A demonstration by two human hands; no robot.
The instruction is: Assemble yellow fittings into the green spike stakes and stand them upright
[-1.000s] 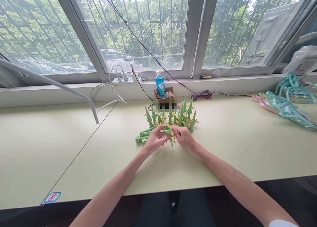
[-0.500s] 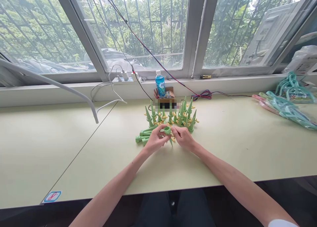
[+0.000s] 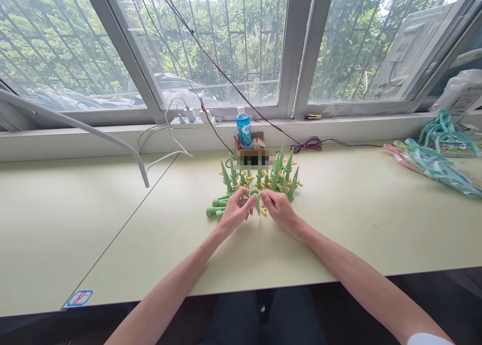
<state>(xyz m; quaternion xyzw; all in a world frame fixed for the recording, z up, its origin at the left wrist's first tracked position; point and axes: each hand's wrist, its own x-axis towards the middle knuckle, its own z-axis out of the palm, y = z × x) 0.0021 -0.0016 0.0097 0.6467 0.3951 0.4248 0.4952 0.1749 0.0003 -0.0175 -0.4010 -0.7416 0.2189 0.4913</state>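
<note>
A smooth green plastic spike (image 3: pixel 255 198), round and cup-like at its open top and tapering to a sharp tip pointing down, is held just above the table between the two hands. The left hand (image 3: pixel 232 212) pinches the cup's rim with thumb and fingertips, and the right hand (image 3: pixel 279 209) pinches its other side, the remaining fingers curled under. Small yellow pieces (image 3: pixel 263 211) lie just below the right hand's fingertips; their shape is too small to make out. Directly beyond both hands stands a dense cluster of upright spikes (image 3: pixel 280 173), the same matte green cones, points up, with yellow bits among them. Just left of the left hand a few more spikes lie on their sides (image 3: pixel 216 207). Farther beyond the cluster sit a small cardboard box (image 3: pixel 238 143) and a blue plastic bottle (image 3: pixel 243 130). Everything rests on a flat, pale green table (image 3: pixel 339 224). Well off to the right of the right hand lies a heap of teal plastic hangers (image 3: pixel 439 159).
</note>
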